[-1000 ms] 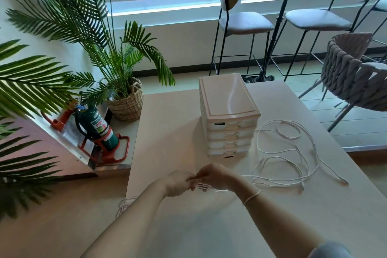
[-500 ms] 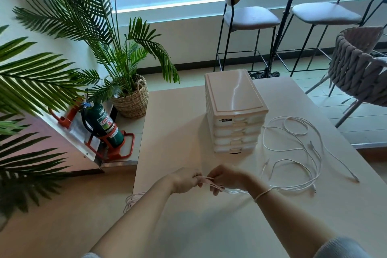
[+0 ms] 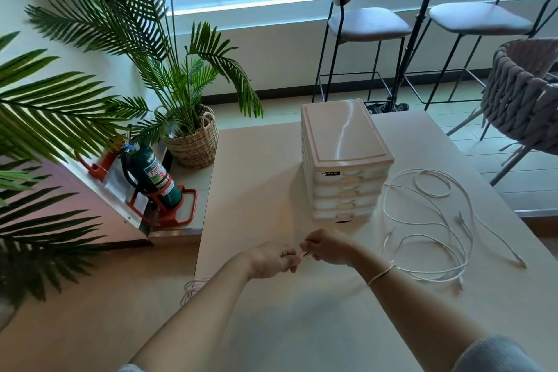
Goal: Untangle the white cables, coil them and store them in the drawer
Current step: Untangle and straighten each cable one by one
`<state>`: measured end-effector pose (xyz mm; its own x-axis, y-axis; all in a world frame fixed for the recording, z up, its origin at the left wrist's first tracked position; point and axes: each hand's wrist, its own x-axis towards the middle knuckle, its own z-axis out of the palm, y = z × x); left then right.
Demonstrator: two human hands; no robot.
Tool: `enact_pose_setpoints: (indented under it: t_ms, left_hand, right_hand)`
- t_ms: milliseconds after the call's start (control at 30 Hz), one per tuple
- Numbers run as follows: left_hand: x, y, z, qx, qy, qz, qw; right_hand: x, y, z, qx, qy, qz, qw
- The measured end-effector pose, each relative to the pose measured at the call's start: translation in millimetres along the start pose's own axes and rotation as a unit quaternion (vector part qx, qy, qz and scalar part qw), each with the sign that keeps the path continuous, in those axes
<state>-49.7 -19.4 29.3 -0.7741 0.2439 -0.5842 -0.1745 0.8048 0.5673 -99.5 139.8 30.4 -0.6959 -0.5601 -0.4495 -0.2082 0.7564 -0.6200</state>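
Both hands meet above the table (image 3: 256,160); the left hand (image 3: 271,260) and right hand (image 3: 330,248) each pinch a short stretch of white cable (image 3: 302,254) between them; more white cables (image 3: 434,229) sprawl tangled right of the shut drawer unit (image 3: 344,160).

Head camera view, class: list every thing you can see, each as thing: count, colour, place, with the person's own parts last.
white cables: tangled bunch, white, table right of drawer unit
drawer unit: one, cream, table centre, drawers closed
table: one, beige, foreground
fire extinguisher: one, green, red stand, left floor
potted palm: one, green, wicker basket
bar stools: two, grey seats, by window
woven chair: one, grey, right
hands: left and right, both pinching a cable end, front centre
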Motion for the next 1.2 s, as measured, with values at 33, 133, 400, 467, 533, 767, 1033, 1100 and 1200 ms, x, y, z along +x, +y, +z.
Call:
enact_pose_setpoints:
  t_ms: [33,133,400,467,533,767,1033,1100,1200]
  left_hand:
    - [0,-2,-1,-0.004,0.004,-0.003,1.000]
    - [1,-11,-2,-0.038,0.029,-0.015,0.999]
    - [8,-14,-7,-0.087,0.065,-0.014,0.994]
    - [9,-13,-7,-0.079,0.062,-0.019,0.995]
    - [9,-12,-5,-0.076,0.055,-0.019,0.995]
    - [10,-10,-4,-0.071,0.025,-0.010,0.997]
    - [12,-8,-4,-0.087,0.072,-0.002,0.994]
    - [12,-4,-4,-0.072,0.051,0.000,0.996]
    - [9,2,-1,-0.055,-0.003,0.002,0.998]
  right_hand:
    - [-1,0,1,0.002,-0.011,-0.002,1.000]
    - [-5,5,2,0.027,-0.104,0.005,0.994]
    - [-1,13,-4,0.063,-0.120,0.031,0.990]
    - [2,10,0,0.063,-0.138,0.024,0.988]
    - [3,8,4,0.048,-0.137,0.011,0.989]
    - [3,10,-2,0.053,-0.089,-0.005,0.995]
    - [-4,14,3,0.177,-0.097,0.064,0.977]
    - [-2,12,0,0.129,-0.049,0.068,0.988]
    - [2,6,-2,0.039,0.013,0.045,0.998]
